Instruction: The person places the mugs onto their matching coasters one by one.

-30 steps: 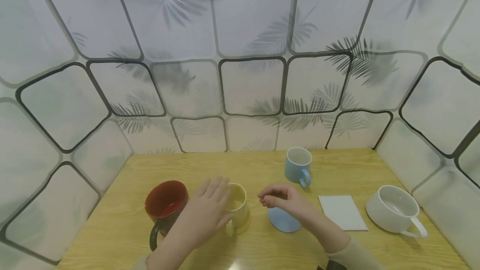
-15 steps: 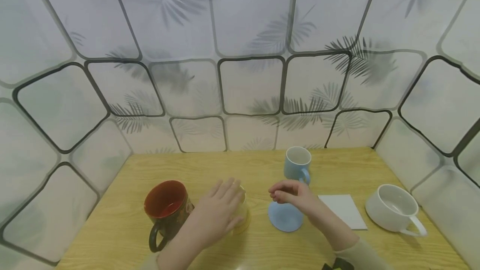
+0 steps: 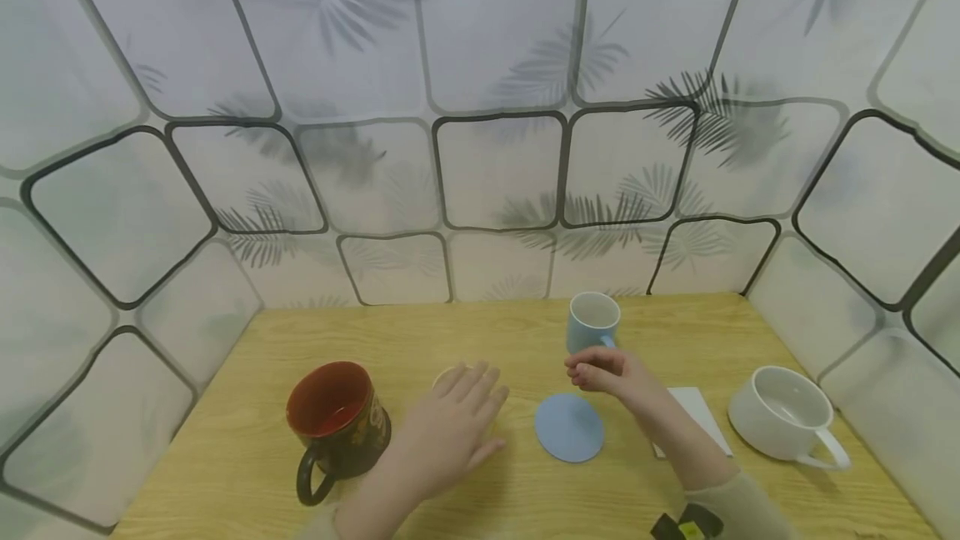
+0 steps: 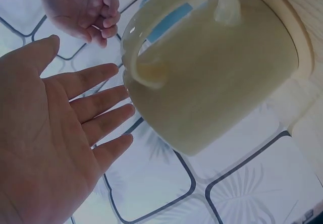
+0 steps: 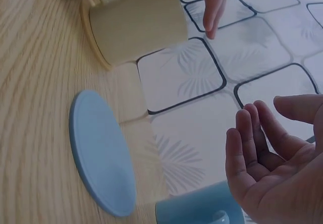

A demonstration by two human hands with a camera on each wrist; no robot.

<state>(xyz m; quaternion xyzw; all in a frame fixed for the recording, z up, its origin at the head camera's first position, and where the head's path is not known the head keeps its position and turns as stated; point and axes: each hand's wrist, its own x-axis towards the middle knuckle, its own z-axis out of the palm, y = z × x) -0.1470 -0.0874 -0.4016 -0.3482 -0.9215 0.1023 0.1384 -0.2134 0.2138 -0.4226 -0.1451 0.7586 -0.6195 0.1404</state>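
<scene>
One yellow mug (image 4: 217,77) — left fingers (image 4: 93,80) near, red-lined dark mug (image 3: 348,442)

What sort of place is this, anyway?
Perhaps a small screened-off booth, though the wider room is out of view: white leaf-patterned walls stand behind and on both sides of a yellowish wood-grain tabletop, which bears a flat round light-blue coaster and a glossy white mug.
</scene>
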